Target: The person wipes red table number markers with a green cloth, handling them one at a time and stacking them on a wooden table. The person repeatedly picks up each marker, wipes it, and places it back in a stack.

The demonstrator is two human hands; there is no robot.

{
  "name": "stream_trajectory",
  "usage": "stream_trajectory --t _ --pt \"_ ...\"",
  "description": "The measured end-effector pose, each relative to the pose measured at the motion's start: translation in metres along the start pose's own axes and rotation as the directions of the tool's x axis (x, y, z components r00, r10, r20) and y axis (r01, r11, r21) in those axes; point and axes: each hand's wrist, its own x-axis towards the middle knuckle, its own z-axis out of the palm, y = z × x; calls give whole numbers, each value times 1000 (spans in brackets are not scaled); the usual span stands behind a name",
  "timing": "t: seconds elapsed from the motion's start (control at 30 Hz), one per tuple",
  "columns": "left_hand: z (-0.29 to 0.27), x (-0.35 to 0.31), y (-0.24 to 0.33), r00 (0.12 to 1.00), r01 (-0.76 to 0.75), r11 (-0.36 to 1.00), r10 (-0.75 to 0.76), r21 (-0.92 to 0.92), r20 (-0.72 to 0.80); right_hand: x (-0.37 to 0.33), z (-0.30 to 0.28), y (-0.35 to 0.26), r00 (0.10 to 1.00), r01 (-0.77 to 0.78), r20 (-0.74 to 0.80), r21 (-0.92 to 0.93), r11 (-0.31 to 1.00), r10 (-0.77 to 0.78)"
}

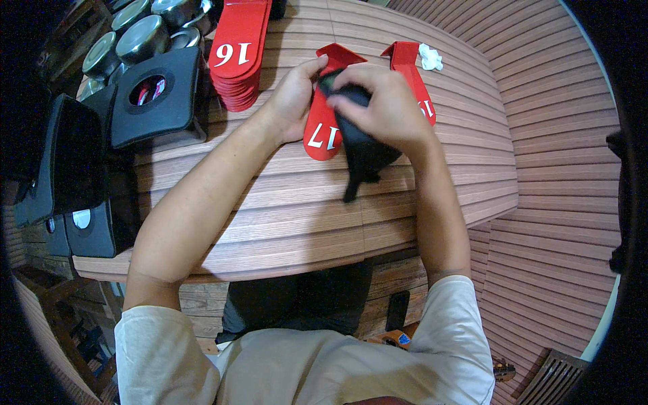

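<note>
Left hand: closed around the left edge of a red number sign with a folded top flap, thumb near the flap. The sign is therefore at the left hand's fingers, in front of the right hand, above the bench; whether its underside touches the wood cannot be told.

Right hand: slightly blurred, fingers clamped on a bunched black cloth lying over the sign's right side; its loose end hangs toward the wearer.

Surroundings: a second red sign just beyond the right hand, partly hidden by it; white crumpled tissue farther out on that side; stack of red signs left of and beyond the left hand.

Risks (judged): sideways pressure from the cloth could twist the sign free, since the left hand appears to support one edge only. A wide right-hand sweep could knock the second sign. Swinging the left hand outward could topple the stack. Leaning on the flap could strain its bend.
</note>
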Motion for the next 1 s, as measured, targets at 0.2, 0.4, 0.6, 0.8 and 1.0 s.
stream_trajectory --t 0.2,0.4,0.6,0.8,1.0 --pt "6 5 -4 979 -125 986 141 113 -149 -17 9 -28 884 130 415 220 967 -213" --pt "6 2 -3 983 -118 990 127 77 -131 -17 1 -20 877 102 446 191 976 -179" --pt "-3 1 -2 996 -68 996 71 62 -55 -9 -18 12 959 -93 263 -70 993 108" --pt "-3 6 -7 975 -218 975 215 46 51 -7 -25 5 1000 -25 15 158 987 23" --pt "1 1 -5 971 -234 962 237 138 -5 -6 -14 -14 988 -3 150 193 981 -26"
